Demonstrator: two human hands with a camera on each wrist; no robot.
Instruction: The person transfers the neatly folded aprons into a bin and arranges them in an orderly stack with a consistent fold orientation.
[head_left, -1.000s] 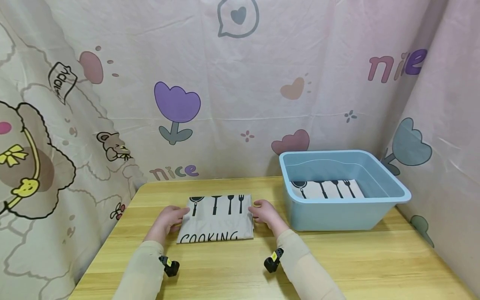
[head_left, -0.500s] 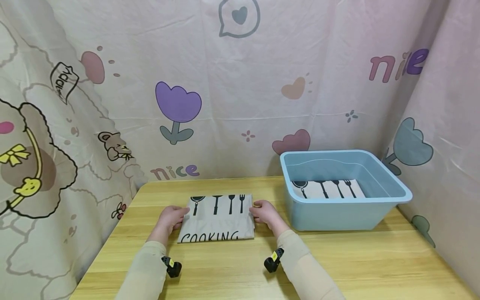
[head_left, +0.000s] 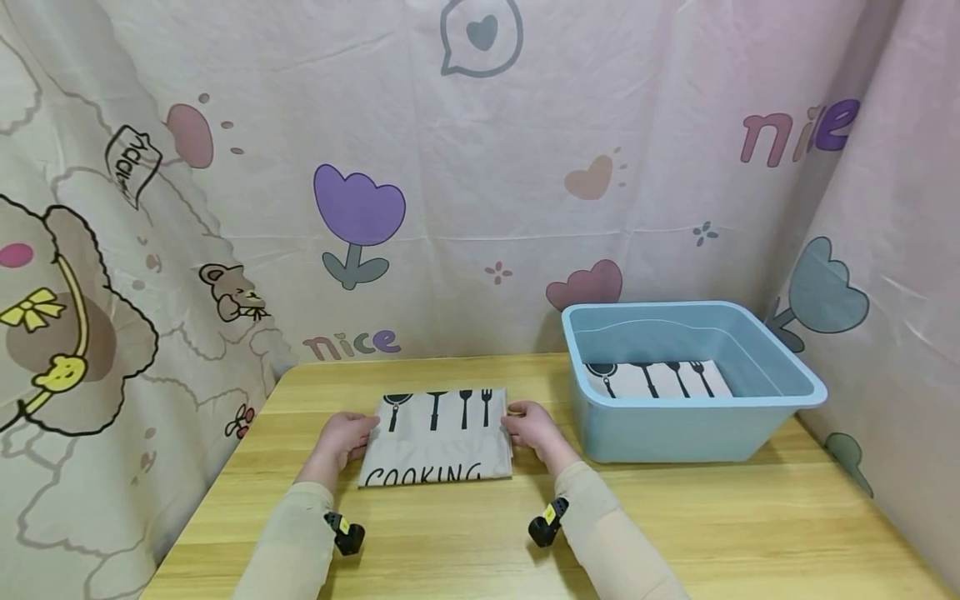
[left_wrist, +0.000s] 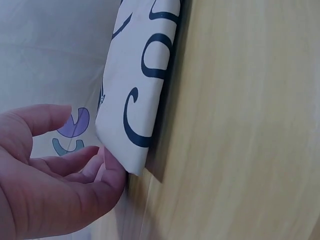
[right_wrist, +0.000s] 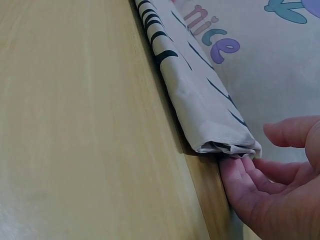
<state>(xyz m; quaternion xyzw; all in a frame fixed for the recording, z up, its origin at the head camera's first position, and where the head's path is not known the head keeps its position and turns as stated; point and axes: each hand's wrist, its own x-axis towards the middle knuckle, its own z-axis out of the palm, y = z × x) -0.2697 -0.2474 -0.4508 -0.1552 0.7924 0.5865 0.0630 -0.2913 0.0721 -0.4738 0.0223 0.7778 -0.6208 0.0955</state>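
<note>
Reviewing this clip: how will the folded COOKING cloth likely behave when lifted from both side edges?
The folded cloth is probably floppy: stacked soft layers show at its end. Lifted by the left hand and right hand, its middle would likely sag. It looks light and unlikely to roll.

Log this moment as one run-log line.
left hand: fingers under left edge of folded cloth | right hand: fingers under its right edge | cloth: flat on table | blue bin: holds another folded cloth

Blue tub (head_left: 780, 421) on wooden table (head_left: 750, 517); inside, seemingly second folded cloth (head_left: 660, 379).
</note>
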